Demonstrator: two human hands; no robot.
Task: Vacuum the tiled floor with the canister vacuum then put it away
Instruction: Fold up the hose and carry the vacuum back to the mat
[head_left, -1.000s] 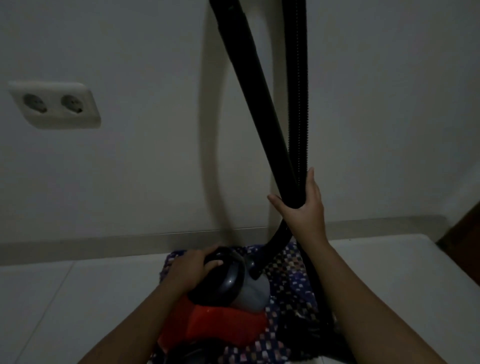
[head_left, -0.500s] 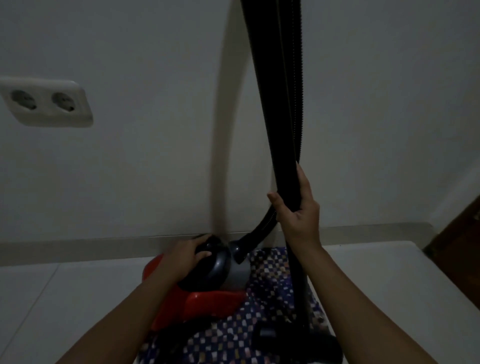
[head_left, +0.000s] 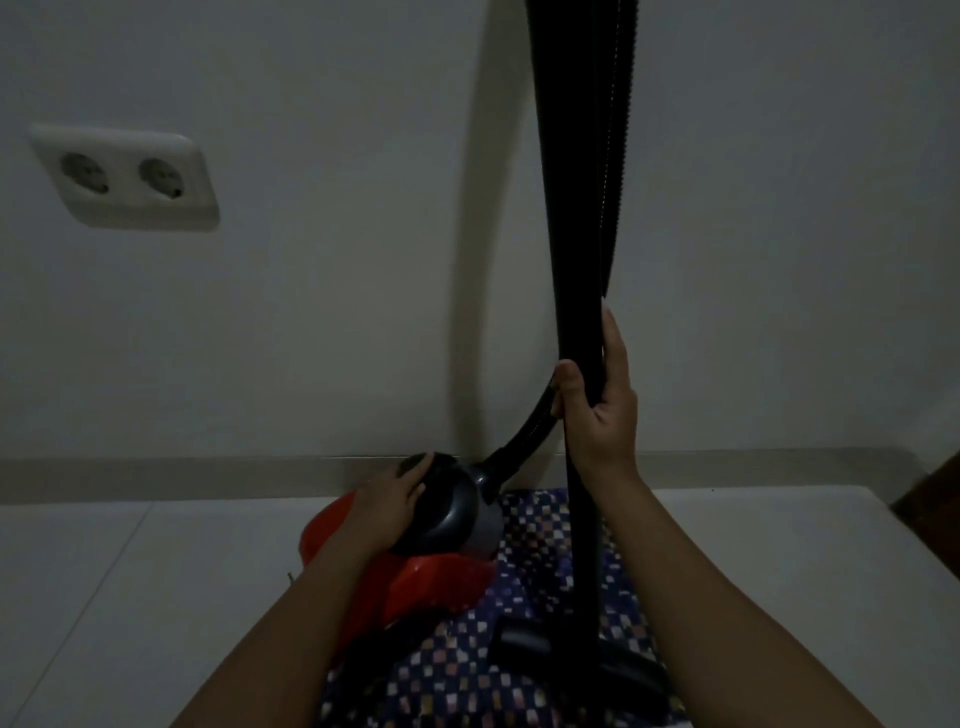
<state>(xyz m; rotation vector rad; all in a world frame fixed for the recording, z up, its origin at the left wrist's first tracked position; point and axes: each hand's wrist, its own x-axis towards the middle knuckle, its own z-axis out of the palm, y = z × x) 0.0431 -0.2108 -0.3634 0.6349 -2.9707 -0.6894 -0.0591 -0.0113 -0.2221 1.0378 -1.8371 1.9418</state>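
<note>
The red canister vacuum (head_left: 436, 577) with its dark grey rounded nose sits low in the middle of the scene, on a dark blue cloth dotted with pale squares (head_left: 467, 675). The cloth lies on the white tiled floor (head_left: 130, 571), close to the grey skirting (head_left: 208, 470) at the foot of the far wall.

The left hand (head_left: 392, 501) lies over the top of the nose, with its fingers bent down round the curve to hold it. The right hand (head_left: 602, 410) wraps the long black rigid wand (head_left: 566, 208) and the ribbed black hose (head_left: 618, 156) together. Its thumb is on the left side, and one finger is laid straight up along the hose. The wand stands nearly upright, and its black floor head (head_left: 623, 670) rests on the near part of the cloth. A white double wall socket (head_left: 124, 179) is up on the left; no plug shows in it.

This looks like the putting-away stage, with the machine being parked by the wall. To do it well, the person should:

- Steady the body with the left hand so it does not roll off the cloth.
- Bring the wand plumb with the right hand until the floor head sits flat.
- Let the curved hose at the nose bend gently, not kink.
- Loosen the right hand only once the wand stands or leans securely, since a tall wand topples easily.
</note>
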